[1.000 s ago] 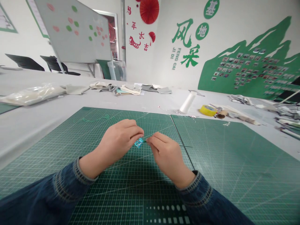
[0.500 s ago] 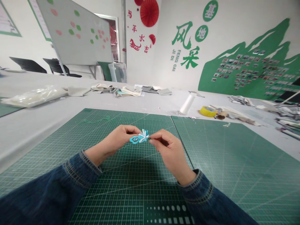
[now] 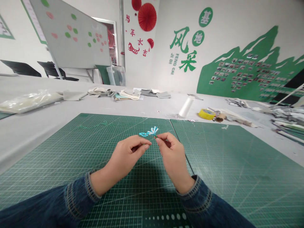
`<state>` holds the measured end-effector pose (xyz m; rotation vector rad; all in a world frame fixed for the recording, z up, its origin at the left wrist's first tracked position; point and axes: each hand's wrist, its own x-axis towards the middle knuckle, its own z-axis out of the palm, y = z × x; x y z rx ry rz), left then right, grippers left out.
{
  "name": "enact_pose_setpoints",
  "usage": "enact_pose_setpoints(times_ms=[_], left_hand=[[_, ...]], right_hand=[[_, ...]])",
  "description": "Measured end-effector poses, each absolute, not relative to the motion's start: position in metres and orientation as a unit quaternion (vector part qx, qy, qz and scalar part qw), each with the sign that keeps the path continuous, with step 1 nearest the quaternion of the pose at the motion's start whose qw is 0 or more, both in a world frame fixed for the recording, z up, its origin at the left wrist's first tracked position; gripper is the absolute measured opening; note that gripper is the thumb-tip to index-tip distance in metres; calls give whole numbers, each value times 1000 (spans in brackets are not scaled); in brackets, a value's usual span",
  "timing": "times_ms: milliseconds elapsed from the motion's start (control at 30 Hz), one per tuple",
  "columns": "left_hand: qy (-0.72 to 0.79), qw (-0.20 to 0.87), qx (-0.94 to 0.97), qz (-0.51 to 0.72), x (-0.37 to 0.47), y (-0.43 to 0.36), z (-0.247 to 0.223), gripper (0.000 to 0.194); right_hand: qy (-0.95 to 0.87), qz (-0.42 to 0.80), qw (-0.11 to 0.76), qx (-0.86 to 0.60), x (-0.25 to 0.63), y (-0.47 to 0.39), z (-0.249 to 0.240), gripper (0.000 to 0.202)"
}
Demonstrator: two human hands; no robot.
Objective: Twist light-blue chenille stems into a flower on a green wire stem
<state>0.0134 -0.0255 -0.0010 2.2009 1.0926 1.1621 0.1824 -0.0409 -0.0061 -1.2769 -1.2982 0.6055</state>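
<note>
A small turquoise flower-like ornament (image 3: 152, 131) with white bead-like rows on its petals and a looped leaf shape at its left hovers above the green cutting mat (image 3: 114, 123). My right hand (image 3: 172, 155) pinches its short dark green stem between thumb and fingertips, with the petals pointing up and away. Just left of the stem, my left hand (image 3: 128, 155) has thumb and index finger closed together, apart from the petals. Whatever lies between those left fingertips, if anything, is too small to make out.
A second cutting mat (image 3: 237, 152) adjoins on the right. Behind stand a white thread cone (image 3: 186, 107) and a yellow tape roll (image 3: 206, 114). Fabric pieces (image 3: 129, 94) and a plastic-wrapped bundle (image 3: 30, 100) lie along the far side; more cloth scraps (image 3: 285, 115) are piled at right.
My left hand has let go of the ornament's petals and moved nearer, below them, to the stem. The ornament has turned in my right hand, so its petals now point up.
</note>
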Motion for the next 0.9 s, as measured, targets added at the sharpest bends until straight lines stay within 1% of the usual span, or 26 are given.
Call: enact_pose_setpoints(times_ms=[167,367,433,500,700,900], left_hand=[[369,131,825,408,14,-28,-6,16],[341,30,865,366,10,-29,-8,21],[338,4,870,358,10,-29,-7,22],[336,-25,873,352,10,-30,-5,22],[302,-132,882,336,11,-37,1,21],[298,-189,893,279,4,-37,9,19]], right_hand=[[-595,178,549,-559,183,-40,-10,9],[-577,236,574,-530,182,-38,-12,9],[-576,238,571,-534,181,-38,-11,9],[-588,220,556,-544,181,-38,-10,10],[-669,111,501,-538,181,-43,-11,16],[-716,56,434,-544,179,-46,-11,18]])
